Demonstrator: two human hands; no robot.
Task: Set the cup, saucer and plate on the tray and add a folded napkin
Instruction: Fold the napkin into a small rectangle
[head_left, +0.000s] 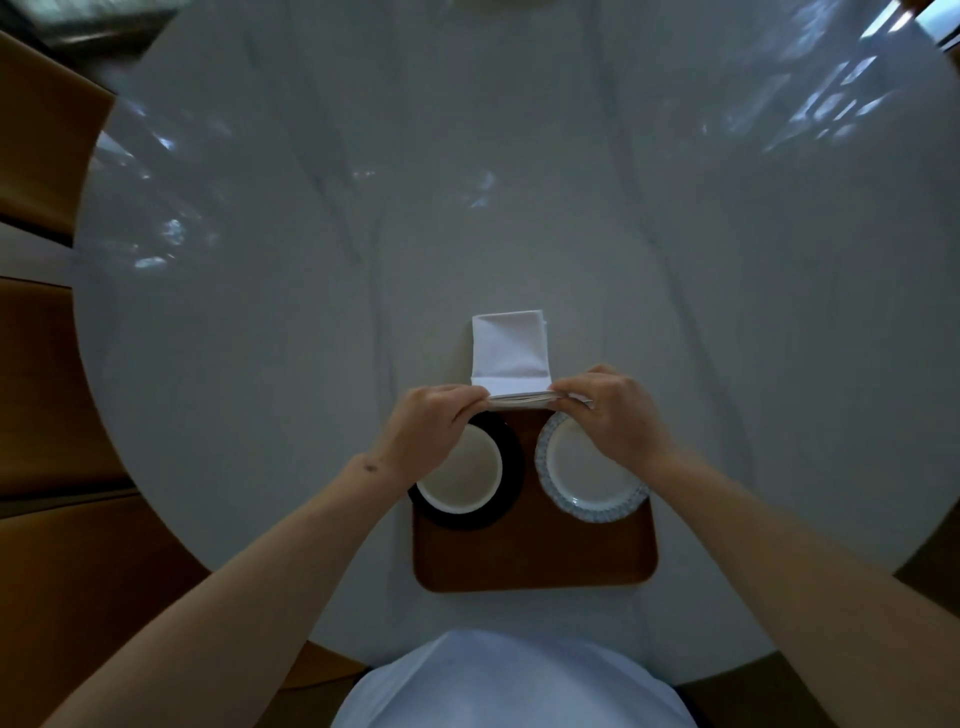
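A brown tray (535, 561) lies on the table near me. On its far left stands a white cup (460, 475) on a black saucer (511, 470). A white plate with a blue patterned rim (587, 480) rests on the tray's far right. A white napkin (510, 345) lies folded on the table just beyond the tray. My left hand (423, 426) pinches the napkin's near left corner and my right hand (613, 415) pinches its near right corner, lifting that near edge above the tray's far side.
The round white marble table (519, 182) stretches far ahead and to both sides. Wooden flooring or seating (36, 364) shows past its left edge. My light shirt (514, 686) fills the bottom of the view.
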